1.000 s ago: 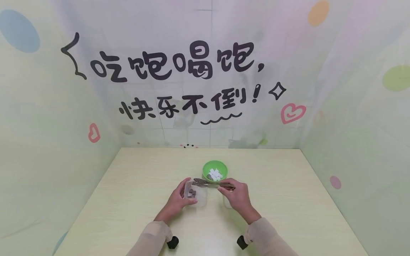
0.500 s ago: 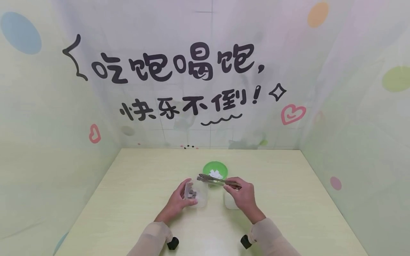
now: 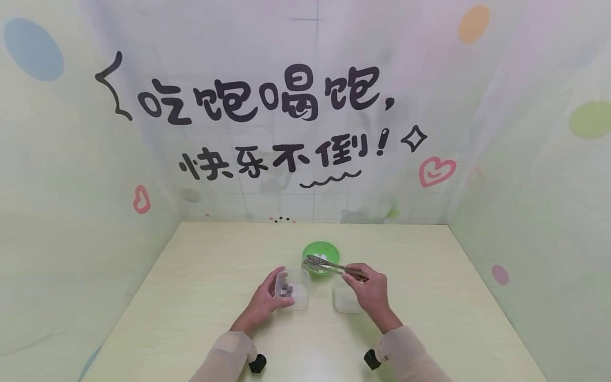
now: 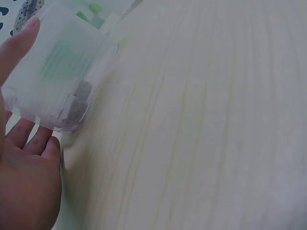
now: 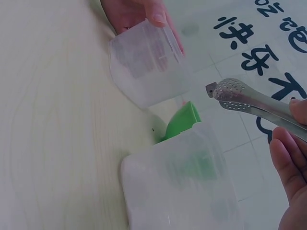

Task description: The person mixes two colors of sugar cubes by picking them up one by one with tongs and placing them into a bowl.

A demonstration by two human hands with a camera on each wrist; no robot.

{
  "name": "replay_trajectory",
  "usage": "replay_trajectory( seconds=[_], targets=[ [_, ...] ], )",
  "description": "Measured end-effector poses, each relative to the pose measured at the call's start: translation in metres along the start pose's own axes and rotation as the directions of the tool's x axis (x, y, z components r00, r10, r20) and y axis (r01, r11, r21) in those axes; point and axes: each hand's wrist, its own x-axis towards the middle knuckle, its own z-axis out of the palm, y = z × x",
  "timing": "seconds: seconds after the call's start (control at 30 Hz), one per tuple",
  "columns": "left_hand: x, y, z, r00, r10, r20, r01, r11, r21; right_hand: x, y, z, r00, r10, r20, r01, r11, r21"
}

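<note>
Tongs (image 3: 334, 266) now over the green bowl (image 3: 321, 246).
I see the right grip (image 3: 371, 289), clamped round them, has moved off the translucent container (image 3: 299, 298), a dark cube (image 5: 210, 89) at the tips; the left grip (image 3: 268, 293) stays clasped on that container, more cubes (image 3: 286, 291) inside.

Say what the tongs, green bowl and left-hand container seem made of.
Tongs: metal, possibly stainless steel, smooth; silvery sheen. Green bowl: probably plastic, smooth; even, solid color. Left-hand container: likely plastic, frosted; dark cubes show dimly through its wall.
</note>
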Motion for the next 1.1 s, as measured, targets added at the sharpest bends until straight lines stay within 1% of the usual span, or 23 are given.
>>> replay_trajectory(
  seconds=[0.17,0.4,0.7,0.77,0.97,1.1],
  targets=[
    [-0.001,0.001,0.001,1.000,-0.007,-0.002,0.007,1.000,0.006,0.000,0.004,-0.003,1.000,0.008,-0.014,-0.008,1.000,-0.014],
    [-0.001,0.001,0.000,1.000,-0.006,0.004,0.006,1.000,-0.002,-0.001,0.009,-0.005,0.999,0.048,-0.018,-0.048,0.998,-0.026],
    [-0.001,0.001,0.001,1.000,-0.012,0.000,0.012,1.000,0.004,-0.002,0.016,-0.006,0.998,0.052,-0.033,-0.053,0.998,-0.037],
    [-0.002,0.004,0.001,1.000,-0.016,0.001,0.016,1.000,-0.001,-0.001,0.016,-0.006,0.998,0.050,-0.037,-0.051,0.998,-0.027],
    [-0.013,0.029,0.000,1.000,-0.010,0.015,0.010,1.000,-0.001,-0.001,0.015,-0.005,0.998,0.054,-0.033,-0.053,0.999,0.004],
    [-0.014,0.033,0.000,1.000,0.002,0.023,-0.002,1.000,-0.012,-0.002,0.013,-0.002,0.997,0.068,-0.023,-0.067,0.997,0.027]
  ],
)
